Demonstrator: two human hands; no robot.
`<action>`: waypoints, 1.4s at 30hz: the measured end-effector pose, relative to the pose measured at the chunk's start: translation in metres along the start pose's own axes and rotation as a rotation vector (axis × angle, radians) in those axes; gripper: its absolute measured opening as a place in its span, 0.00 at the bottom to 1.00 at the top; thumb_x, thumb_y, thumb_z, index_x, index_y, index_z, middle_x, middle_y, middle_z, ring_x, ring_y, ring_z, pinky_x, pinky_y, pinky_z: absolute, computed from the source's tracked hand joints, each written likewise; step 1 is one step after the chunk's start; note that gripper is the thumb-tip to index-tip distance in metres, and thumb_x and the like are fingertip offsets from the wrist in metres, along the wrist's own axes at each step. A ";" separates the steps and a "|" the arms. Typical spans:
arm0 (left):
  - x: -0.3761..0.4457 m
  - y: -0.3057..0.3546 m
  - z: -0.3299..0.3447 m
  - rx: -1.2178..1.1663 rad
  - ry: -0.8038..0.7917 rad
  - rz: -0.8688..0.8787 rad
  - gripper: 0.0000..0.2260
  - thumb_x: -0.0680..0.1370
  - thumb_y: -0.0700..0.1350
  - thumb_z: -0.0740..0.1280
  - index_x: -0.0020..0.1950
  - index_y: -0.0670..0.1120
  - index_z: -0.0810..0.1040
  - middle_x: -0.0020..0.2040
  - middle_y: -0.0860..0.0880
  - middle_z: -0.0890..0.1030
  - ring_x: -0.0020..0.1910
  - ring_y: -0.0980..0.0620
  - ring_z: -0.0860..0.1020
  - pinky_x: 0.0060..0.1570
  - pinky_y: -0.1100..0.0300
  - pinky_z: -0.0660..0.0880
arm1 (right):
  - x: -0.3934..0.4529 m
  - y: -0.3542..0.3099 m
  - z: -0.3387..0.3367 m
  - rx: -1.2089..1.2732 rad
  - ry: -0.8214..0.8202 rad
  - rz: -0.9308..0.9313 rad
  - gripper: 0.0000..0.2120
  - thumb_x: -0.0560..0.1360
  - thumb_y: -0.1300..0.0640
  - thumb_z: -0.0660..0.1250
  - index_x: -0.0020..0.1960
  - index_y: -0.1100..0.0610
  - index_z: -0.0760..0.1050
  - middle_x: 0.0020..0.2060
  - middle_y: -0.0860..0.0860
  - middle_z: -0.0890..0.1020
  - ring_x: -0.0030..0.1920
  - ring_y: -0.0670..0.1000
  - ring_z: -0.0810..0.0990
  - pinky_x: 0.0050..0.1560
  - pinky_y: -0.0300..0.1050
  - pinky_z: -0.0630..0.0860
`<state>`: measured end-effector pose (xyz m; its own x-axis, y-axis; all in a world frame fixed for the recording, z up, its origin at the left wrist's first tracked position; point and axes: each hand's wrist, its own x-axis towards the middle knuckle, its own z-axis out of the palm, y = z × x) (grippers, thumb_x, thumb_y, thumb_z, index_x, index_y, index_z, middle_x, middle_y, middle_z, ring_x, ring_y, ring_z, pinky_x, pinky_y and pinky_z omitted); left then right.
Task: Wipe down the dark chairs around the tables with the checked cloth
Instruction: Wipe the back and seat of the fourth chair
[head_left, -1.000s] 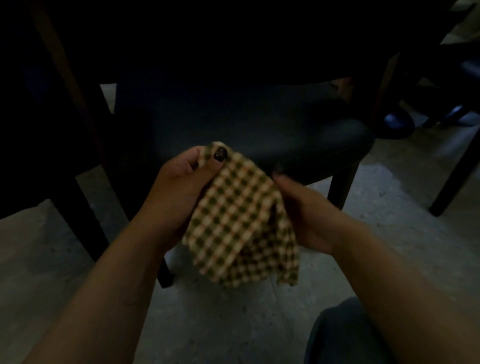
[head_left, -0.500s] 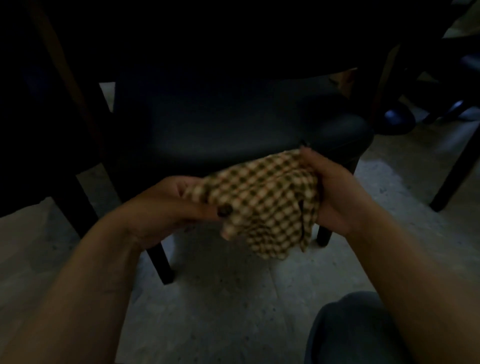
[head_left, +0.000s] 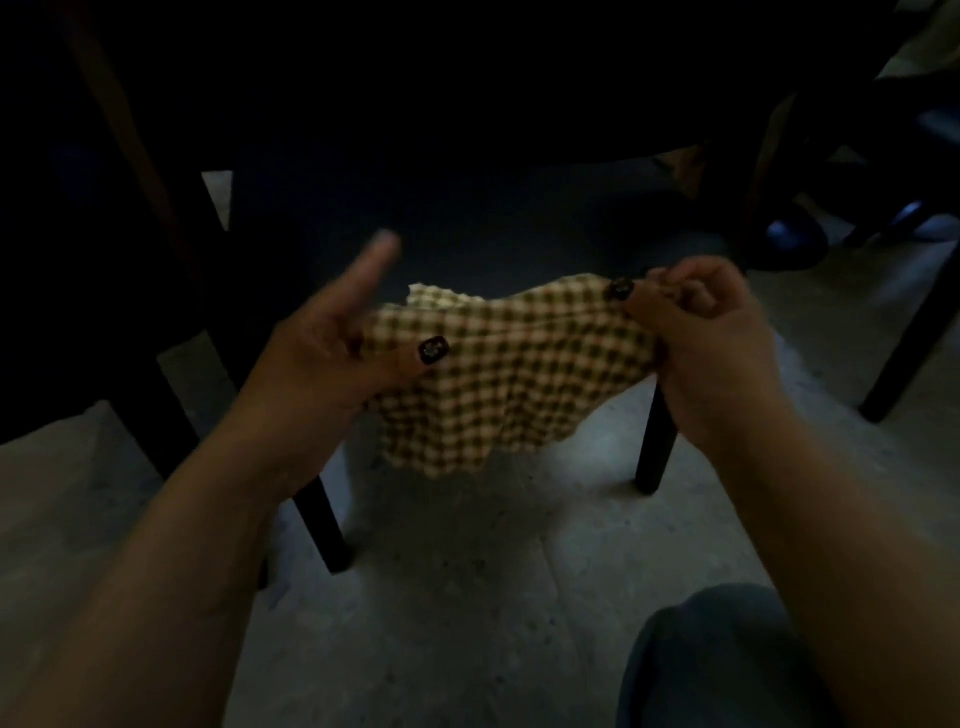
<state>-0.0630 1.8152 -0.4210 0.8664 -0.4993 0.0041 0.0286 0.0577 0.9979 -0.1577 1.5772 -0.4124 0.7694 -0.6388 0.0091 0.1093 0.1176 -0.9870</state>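
Both hands (head_left: 322, 358) (head_left: 711, 332) grip checked cloth (head_left: 509, 374) | woven, rumpled | chair (head_left: 467, 228) padded

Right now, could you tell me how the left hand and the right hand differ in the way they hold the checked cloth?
The left hand pins the checked cloth under its thumb with the forefinger stuck out straight; the right hand is curled into a fist on it. The left hand holds the cloth's lower left edge; the right hand holds its higher right corner. Both have dark-painted thumbnails and keep the cloth spread in front of the dark chair.
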 end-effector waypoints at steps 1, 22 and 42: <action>-0.002 0.002 0.001 0.057 -0.016 0.017 0.30 0.65 0.40 0.73 0.66 0.52 0.75 0.59 0.51 0.81 0.59 0.55 0.80 0.53 0.60 0.79 | 0.000 -0.003 -0.004 -0.088 0.031 -0.055 0.10 0.70 0.66 0.70 0.43 0.53 0.73 0.45 0.50 0.80 0.50 0.51 0.80 0.52 0.44 0.79; 0.000 0.009 -0.002 0.402 0.387 0.441 0.08 0.70 0.41 0.76 0.42 0.53 0.81 0.44 0.53 0.81 0.43 0.61 0.81 0.45 0.70 0.77 | -0.009 -0.026 -0.012 -0.324 -0.154 -0.183 0.17 0.76 0.68 0.62 0.50 0.47 0.78 0.59 0.47 0.78 0.57 0.48 0.80 0.50 0.42 0.80; 0.006 0.000 0.024 0.197 0.250 0.103 0.06 0.74 0.47 0.71 0.38 0.52 0.76 0.35 0.58 0.81 0.39 0.60 0.79 0.39 0.62 0.75 | -0.018 -0.028 0.002 -0.727 -0.070 -0.325 0.09 0.75 0.57 0.66 0.50 0.43 0.73 0.36 0.41 0.79 0.39 0.37 0.79 0.40 0.34 0.76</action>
<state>-0.0702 1.7915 -0.4195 0.9560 -0.2703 0.1139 -0.1412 -0.0835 0.9865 -0.1733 1.5862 -0.3844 0.8096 -0.5041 0.3007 -0.0847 -0.6072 -0.7900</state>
